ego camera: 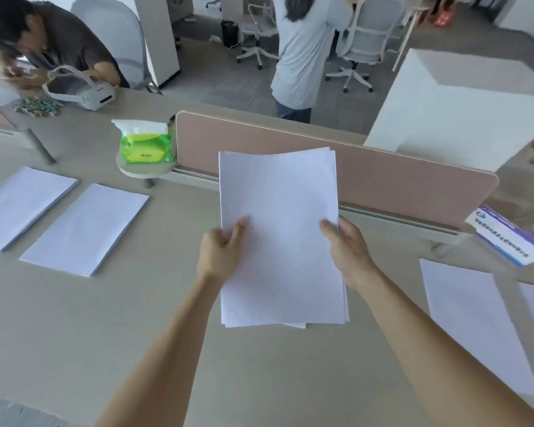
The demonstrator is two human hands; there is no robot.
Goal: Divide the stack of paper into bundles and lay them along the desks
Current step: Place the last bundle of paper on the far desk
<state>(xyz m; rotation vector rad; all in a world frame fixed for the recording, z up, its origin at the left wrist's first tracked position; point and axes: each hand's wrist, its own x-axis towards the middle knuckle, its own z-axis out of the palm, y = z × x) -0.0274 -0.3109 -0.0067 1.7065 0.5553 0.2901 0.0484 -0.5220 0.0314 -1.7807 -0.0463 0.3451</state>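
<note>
Left hand [221, 251] pinches the left edge of the paper stack [279, 235], thumb flat on top, fingers curled under. Right hand [346, 248] grips the right edge the same way. Stack is held mid-scene above the desk [136, 318], in front of the divider [352, 174]. Sheets are plain white and matte, w/ the far edge bowed a bit and near corners slightly fanned, not squared. Desk top is smooth beige. Two flat white bundles lie to the left: left bundle [22, 208] and 2nd bundle [85, 229], apart from each other, both angled. Right bundle [472, 322] lies flat near the right edge. Divider is a pink panel w/ rounded corners. Green tissue pack [145, 143] sits on a small round shelf [142, 171] at the divider's left end. Glossy plastic pkg [506, 238] w/ blue-purple label is far right. White headset [77, 90] sits far left, beside a seated person [59, 41].
</note>
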